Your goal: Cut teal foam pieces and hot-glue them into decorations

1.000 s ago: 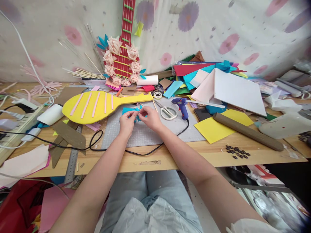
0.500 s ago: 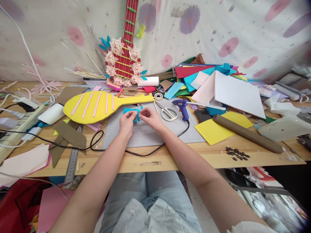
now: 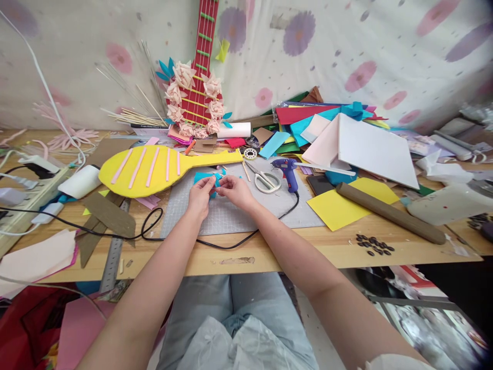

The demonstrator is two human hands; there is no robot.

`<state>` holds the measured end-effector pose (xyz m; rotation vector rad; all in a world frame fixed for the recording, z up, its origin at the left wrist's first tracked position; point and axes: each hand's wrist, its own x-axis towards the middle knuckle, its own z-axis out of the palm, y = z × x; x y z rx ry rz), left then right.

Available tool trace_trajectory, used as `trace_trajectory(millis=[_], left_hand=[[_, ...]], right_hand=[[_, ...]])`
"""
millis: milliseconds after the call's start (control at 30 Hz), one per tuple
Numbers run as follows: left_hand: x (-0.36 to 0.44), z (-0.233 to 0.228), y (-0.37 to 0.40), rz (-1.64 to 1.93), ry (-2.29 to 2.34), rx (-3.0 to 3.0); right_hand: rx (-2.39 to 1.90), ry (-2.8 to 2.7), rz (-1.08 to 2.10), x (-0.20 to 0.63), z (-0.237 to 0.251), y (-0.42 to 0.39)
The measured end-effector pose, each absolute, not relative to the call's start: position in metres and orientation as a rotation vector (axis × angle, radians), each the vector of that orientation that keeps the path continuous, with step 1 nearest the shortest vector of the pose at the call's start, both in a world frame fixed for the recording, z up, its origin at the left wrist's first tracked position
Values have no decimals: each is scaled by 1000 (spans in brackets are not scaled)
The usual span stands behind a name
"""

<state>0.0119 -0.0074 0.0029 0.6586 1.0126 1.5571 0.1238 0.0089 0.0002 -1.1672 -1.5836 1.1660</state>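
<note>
Both my hands meet over a grey cutting mat [image 3: 231, 218] at the middle of the table. Pinched in my left hand [image 3: 201, 196] is a folded blue piece of paper or felt [image 3: 201, 178]; the exact material is hard to make out. My right hand [image 3: 235, 190] is closed on the right side of the same blue piece, its fingertips almost touching those of the left. The fingers hide much of the piece. Behind them lies a yellow guitar shape [image 3: 154, 169] with pink strips. To the right are scissors [image 3: 265, 181] and a blue glue gun [image 3: 288, 172].
A red guitar shape with pale flowers [image 3: 198, 100] leans on the back wall. Coloured sheets and a white board [image 3: 375, 149] pile up at back right. A brown roll [image 3: 389, 211] and small black pieces [image 3: 373, 244] lie at right. The black cord [image 3: 227, 247] crosses the front of the mat.
My right hand has shifted slightly, lower and closer in against the blue piece. The whole view has moved a little; the other things stay in place.
</note>
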Motion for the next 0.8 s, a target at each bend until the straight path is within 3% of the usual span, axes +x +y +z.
trace_trajectory(millis=[300,800], left_hand=[[7,7,-11,1382,967,630],[8,4,-10,1475,1018,665]], right_hand=[[-1208,-1510,1264,129,-2,11],[-1094,-1453,1360,124,-2,9]])
